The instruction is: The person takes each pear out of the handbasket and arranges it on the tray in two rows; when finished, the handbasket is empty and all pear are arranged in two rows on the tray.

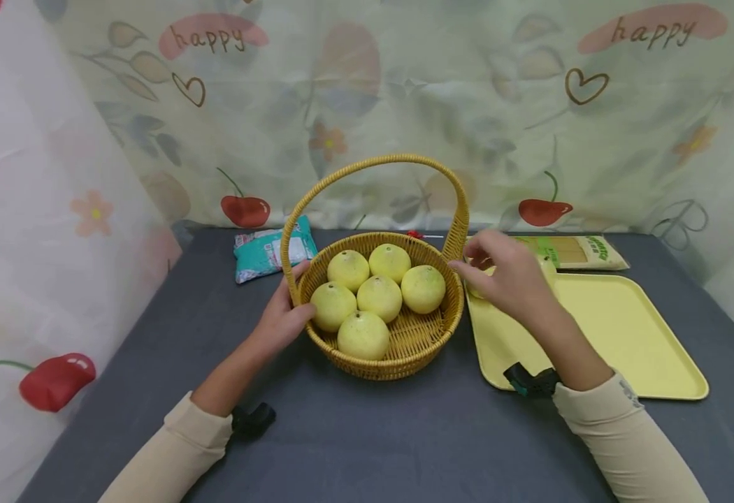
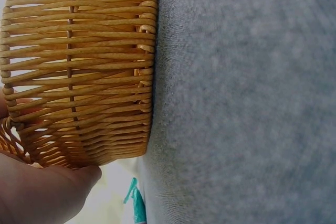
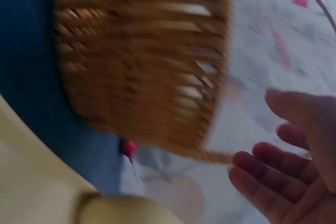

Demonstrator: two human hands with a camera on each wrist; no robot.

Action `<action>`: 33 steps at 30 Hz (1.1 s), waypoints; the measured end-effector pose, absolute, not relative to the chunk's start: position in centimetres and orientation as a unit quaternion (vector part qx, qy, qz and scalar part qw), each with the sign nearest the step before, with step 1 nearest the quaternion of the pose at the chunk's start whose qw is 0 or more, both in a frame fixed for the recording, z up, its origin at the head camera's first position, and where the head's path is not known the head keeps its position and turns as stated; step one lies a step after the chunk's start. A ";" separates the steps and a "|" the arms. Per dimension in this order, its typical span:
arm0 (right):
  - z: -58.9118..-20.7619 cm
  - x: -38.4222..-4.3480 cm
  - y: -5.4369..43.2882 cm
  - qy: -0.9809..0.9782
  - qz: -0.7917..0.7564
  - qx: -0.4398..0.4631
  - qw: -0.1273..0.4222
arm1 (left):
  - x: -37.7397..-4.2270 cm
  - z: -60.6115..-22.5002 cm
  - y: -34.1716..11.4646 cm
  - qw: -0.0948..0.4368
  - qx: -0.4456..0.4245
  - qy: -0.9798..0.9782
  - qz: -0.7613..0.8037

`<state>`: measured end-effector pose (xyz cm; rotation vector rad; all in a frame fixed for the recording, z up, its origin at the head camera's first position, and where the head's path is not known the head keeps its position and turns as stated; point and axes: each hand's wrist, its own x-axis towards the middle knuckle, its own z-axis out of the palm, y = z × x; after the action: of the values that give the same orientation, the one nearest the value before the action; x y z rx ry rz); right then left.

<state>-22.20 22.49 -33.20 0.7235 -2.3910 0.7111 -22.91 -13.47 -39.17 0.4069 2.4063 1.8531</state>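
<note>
Head view: the wicker basket, carrying six yellow-green fruits, sits mid-frame on the desk; the left hand has its grip pinching the left rim. Right of centre, the right hand hovers by the tray.

Left wrist view: basket upper left, hand lower left.

Right wrist view: the grip is loosely spread, lower right.

Left hand grips basket holding six fruits; right hand near handle.
</note>
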 end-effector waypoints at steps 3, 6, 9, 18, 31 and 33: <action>-34.4 -22.6 20.5 -0.900 0.259 0.306 0.169 | -22.8 -39.2 -13.6 0.037 0.133 0.783 0.607; -35.2 -23.0 19.1 -0.920 0.246 0.293 0.086 | -22.8 -39.2 -13.6 0.038 0.134 0.782 0.608; -35.4 -23.2 18.2 -0.936 0.227 0.265 0.044 | -22.9 -39.2 -13.6 0.038 0.133 0.782 0.608; -35.1 -22.9 17.6 -0.951 0.179 0.242 0.067 | -23.0 -39.0 -13.5 0.043 0.130 0.782 0.608; -35.6 -22.8 17.7 -0.948 0.209 0.228 0.072 | -23.0 -39.2 -13.6 0.042 0.135 0.779 0.610; -35.6 -22.8 17.7 -0.949 0.212 0.223 0.073 | -23.0 -39.1 -13.5 0.039 0.136 0.778 0.612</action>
<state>-22.82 17.73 -35.59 0.6712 -2.8493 0.6377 -22.97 -13.48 -39.10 0.4176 2.3862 1.8755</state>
